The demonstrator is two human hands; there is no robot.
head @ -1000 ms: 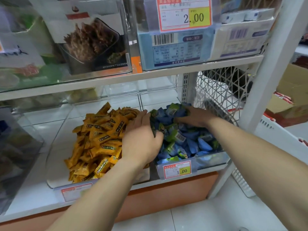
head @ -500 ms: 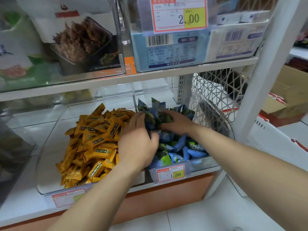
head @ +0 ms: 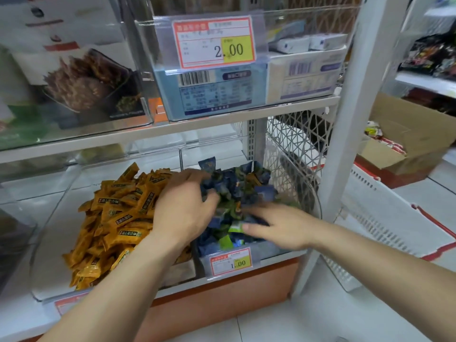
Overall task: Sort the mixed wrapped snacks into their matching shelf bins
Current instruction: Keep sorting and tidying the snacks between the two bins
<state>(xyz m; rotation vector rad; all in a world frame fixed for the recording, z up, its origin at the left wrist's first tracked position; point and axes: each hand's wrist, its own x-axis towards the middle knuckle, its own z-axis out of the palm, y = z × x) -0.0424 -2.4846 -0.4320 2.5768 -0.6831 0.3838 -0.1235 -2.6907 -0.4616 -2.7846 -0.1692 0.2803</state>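
Lower centre of the frame, the blue-wrapped snacks (head: 239, 191) lie heaped in the right clear bin (head: 274, 251), beside the orange-wrapped snacks (head: 116, 218); the left hand (head: 182, 211) cups the heap's left side, fingers spread wide, clasping nothing plainly; the right hand (head: 281, 228) lies flat on its front, fingers straight.

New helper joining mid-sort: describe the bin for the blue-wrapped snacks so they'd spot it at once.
Find the white upright post at the shelving's right side, then drop to the lower shelf. The clear bin nearest that post is it: heaped with blue-and-green wrapped snacks and fronted by a 1.00 price tag, unlike the bin of orange snacks on its left.
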